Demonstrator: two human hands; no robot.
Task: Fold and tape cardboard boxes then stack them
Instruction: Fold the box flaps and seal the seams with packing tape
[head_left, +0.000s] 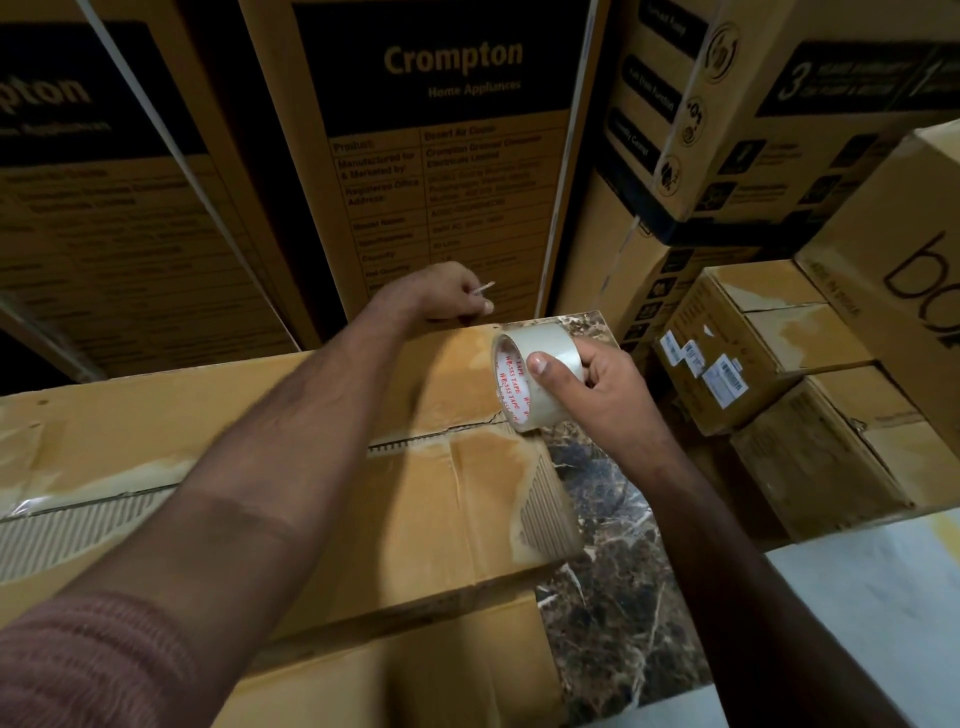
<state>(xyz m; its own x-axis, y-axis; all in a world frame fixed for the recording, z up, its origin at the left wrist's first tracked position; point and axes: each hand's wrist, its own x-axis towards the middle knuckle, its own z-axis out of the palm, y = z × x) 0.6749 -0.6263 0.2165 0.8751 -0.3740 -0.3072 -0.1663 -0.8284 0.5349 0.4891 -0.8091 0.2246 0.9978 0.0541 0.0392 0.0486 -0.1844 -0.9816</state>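
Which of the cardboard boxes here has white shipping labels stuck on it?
The small taped box on the right, beside the tape roll in the right hand; the tall Crompton boxes carry only print.

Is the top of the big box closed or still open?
Closed, mostly. The box flaps lie flat and meet along a seam, with a narrow gap showing. The right hand holds the tape roll at the seam's end.

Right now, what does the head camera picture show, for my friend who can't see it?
A person's right hand holds a roll of clear tape over a flat cardboard box, while the left hand pinches something small at its far edge. Tall printed cartons stand behind.
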